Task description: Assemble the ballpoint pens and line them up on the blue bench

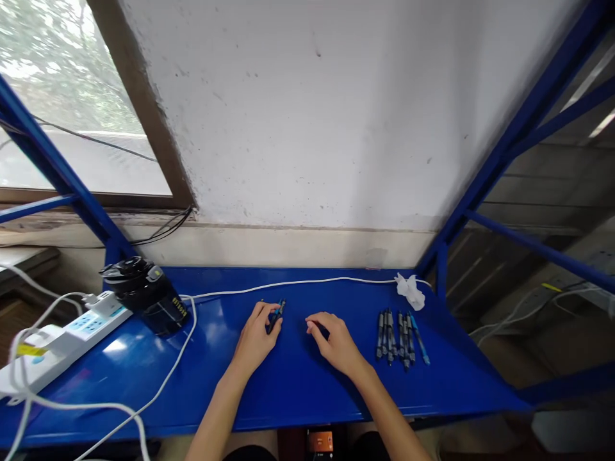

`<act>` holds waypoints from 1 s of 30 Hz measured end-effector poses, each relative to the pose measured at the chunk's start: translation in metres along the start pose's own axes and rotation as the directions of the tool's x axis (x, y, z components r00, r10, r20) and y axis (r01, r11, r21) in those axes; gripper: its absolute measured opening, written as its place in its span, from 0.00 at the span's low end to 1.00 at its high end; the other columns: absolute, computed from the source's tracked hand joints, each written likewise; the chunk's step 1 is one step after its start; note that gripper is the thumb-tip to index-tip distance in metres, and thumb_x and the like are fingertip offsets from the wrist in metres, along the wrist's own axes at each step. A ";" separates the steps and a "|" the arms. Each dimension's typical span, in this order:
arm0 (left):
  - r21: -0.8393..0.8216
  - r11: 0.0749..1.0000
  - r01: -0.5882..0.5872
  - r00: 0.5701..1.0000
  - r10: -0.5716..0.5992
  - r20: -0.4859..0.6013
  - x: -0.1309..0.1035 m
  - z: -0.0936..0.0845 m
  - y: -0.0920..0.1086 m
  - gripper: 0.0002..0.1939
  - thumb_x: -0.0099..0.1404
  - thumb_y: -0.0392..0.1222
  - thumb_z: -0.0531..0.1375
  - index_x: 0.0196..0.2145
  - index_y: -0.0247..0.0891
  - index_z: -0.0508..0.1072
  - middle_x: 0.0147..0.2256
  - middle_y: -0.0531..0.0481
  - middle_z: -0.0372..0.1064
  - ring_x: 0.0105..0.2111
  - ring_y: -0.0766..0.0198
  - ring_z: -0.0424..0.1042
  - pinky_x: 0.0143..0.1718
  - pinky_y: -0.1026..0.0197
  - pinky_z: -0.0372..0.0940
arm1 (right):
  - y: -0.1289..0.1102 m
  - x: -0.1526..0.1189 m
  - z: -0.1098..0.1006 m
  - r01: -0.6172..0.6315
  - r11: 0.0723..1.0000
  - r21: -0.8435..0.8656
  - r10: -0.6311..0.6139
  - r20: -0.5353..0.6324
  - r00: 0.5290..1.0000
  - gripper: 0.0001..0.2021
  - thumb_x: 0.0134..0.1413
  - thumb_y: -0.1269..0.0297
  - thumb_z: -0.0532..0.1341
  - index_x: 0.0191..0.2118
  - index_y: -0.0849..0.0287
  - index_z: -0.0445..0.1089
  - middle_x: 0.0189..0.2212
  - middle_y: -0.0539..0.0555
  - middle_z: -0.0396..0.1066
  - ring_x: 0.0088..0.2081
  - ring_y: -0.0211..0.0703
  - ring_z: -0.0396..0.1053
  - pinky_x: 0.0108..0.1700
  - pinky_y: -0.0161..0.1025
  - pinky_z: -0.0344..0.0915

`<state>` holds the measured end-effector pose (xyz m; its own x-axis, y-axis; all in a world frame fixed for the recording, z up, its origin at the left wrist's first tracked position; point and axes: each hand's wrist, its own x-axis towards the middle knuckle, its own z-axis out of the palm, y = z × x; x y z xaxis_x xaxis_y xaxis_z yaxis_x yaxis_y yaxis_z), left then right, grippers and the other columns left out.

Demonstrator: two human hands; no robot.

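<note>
Just left of the frame's lower centre, the left hand pinches dark pens between thumb and fingers. The right hand curls nearby, whether empty I cannot tell. The pens look light, stiff and sturdy, their smooth barrels probably apt to slip or roll; mid-barrel seems the best grip.

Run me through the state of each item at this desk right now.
Left hand: closed on pens
Right hand: fingers curled
Grouped pens: lying down
Black bottle: lid on
Power strip: plugs inserted
White tissue: crumpled
White cable: loose
Phone: screen lit
</note>
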<state>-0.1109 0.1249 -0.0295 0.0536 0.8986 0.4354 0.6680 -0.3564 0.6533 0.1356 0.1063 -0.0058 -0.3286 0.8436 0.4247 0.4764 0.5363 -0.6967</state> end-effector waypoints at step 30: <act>0.013 0.984 -0.180 0.969 0.179 -0.168 -0.003 -0.008 0.029 0.10 0.76 0.47 0.59 0.50 0.45 0.77 0.37 0.49 0.70 0.34 0.56 0.70 0.41 0.55 0.66 | 0.029 -0.114 -0.084 -0.265 0.867 -0.421 -0.010 -0.547 0.837 0.04 0.74 0.62 0.57 0.45 0.53 0.69 0.44 0.61 0.70 0.46 0.56 0.71 0.45 0.52 0.66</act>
<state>-0.0973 0.1097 -0.0071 0.0468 0.7641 0.6434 0.6573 -0.5086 0.5562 0.2556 0.0275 -0.0260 0.1669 0.7154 0.6785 0.8437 0.2525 -0.4738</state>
